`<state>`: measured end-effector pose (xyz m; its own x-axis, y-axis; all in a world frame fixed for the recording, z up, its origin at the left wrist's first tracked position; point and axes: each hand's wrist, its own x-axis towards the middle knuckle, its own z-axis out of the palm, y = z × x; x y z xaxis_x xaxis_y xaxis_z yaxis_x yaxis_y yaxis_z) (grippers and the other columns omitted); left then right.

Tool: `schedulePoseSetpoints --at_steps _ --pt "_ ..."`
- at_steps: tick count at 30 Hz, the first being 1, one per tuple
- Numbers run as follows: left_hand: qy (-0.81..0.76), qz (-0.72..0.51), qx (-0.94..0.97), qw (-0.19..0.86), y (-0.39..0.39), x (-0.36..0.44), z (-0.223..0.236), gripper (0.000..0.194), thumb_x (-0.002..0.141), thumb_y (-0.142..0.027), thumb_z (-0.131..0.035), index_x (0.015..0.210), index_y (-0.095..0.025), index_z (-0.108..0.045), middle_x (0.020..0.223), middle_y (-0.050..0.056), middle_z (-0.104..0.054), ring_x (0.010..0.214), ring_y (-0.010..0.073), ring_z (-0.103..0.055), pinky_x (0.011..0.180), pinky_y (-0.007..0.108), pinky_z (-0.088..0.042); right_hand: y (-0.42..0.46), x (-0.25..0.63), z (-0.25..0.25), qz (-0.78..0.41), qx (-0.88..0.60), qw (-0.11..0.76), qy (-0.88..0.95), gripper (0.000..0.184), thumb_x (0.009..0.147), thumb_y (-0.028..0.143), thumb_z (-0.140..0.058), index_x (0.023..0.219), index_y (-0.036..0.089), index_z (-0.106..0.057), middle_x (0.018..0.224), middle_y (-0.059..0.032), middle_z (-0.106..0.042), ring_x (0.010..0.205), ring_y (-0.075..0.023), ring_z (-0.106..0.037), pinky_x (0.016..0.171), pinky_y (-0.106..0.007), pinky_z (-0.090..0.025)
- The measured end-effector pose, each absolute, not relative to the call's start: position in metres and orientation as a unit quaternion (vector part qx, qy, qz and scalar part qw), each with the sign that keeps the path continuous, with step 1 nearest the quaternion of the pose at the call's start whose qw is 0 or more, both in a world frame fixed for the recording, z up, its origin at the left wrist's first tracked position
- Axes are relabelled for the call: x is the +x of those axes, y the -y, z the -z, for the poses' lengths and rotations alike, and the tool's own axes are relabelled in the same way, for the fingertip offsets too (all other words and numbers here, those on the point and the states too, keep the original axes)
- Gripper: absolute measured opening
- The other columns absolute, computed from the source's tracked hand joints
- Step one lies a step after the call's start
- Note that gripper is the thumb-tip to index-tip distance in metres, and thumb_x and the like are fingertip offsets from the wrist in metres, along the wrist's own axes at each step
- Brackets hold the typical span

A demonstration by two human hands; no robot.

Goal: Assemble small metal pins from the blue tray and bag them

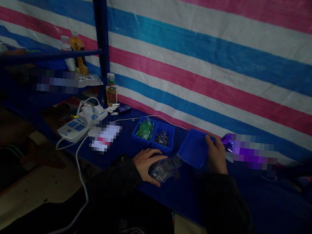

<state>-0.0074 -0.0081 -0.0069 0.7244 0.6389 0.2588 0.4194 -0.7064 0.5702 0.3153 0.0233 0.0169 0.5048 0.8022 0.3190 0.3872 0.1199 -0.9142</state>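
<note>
My right hand (216,154) grips a blue plastic bin (194,148) by its right side. The bin is tilted, and its inside looks bare. At its lower left edge, small clear plastic packets (164,168) lie in a heap on the blue table; what is inside them is too dim to make out. My left hand (147,164) rests against the left side of this heap, thumb and fingers spread apart around it. Just beyond my left hand stand two more blue bins, one with green packets (145,129), the other with loose metal screws or nails (162,138).
A white power strip (74,129) with plugs and cables lies at the left, beside a blurred phone (105,137). A drink bottle (111,90) stands by the striped sheet (205,59). A purple shiny package (248,151) lies at the right. Blue metal frame posts (103,34) rise at the left.
</note>
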Motion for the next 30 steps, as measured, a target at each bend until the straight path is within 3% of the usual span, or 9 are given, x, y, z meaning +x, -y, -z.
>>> schedulePoseSetpoints --at_steps 3,7,12,25,30 --pt "-0.289 -0.230 0.897 0.243 0.008 -0.007 0.008 0.104 0.049 -0.060 -0.086 0.141 -0.030 -0.049 0.142 0.010 -0.047 0.127 0.0340 -0.047 0.106 0.047 -0.039 -0.050 0.317 -0.005 -0.257 -0.611 0.587 0.465 0.052 0.081 0.058 -0.059 0.111 0.016 -0.065 0.089 -0.0051 -0.069 0.078 -0.0196 -0.064 0.071 -0.031 -0.052" --pt "-0.293 -0.228 0.897 0.241 0.007 -0.007 0.008 0.103 0.049 -0.061 -0.086 0.140 -0.030 -0.049 0.142 0.010 -0.047 0.127 0.0338 -0.047 0.106 0.047 -0.039 -0.075 0.321 0.015 -0.181 -0.630 0.564 0.502 0.051 0.083 0.058 -0.057 0.110 0.016 -0.068 0.104 -0.0095 -0.071 0.099 -0.0250 -0.065 0.087 -0.037 -0.051" --pt "-0.301 -0.227 0.894 0.241 0.008 -0.007 0.008 0.102 0.050 -0.061 -0.085 0.140 -0.031 -0.049 0.141 0.009 -0.048 0.127 0.0336 -0.047 0.106 0.047 -0.039 -0.079 0.330 0.038 -0.145 -0.678 0.501 0.518 0.058 0.087 0.056 -0.054 0.128 0.015 -0.061 0.126 -0.0154 -0.065 0.116 -0.0284 -0.061 0.102 -0.043 -0.044" --pt "-0.300 -0.234 0.893 0.242 0.007 -0.006 0.007 0.099 0.052 -0.059 -0.085 0.140 -0.030 -0.049 0.138 0.009 -0.050 0.124 0.0330 -0.049 0.104 0.047 -0.041 -0.067 0.327 0.041 -0.230 -0.617 0.522 0.542 0.054 0.082 0.050 -0.063 0.121 0.014 -0.067 0.121 -0.0131 -0.069 0.111 -0.0279 -0.065 0.101 -0.044 -0.048" --pt "-0.308 -0.228 0.891 0.242 0.007 -0.006 0.006 0.099 0.052 -0.059 -0.085 0.140 -0.031 -0.049 0.139 0.009 -0.050 0.124 0.0330 -0.049 0.103 0.047 -0.041 -0.063 0.318 0.040 -0.213 -0.635 0.521 0.530 0.055 0.082 0.054 -0.062 0.119 0.013 -0.066 0.120 -0.0146 -0.069 0.112 -0.0284 -0.064 0.101 -0.044 -0.046"
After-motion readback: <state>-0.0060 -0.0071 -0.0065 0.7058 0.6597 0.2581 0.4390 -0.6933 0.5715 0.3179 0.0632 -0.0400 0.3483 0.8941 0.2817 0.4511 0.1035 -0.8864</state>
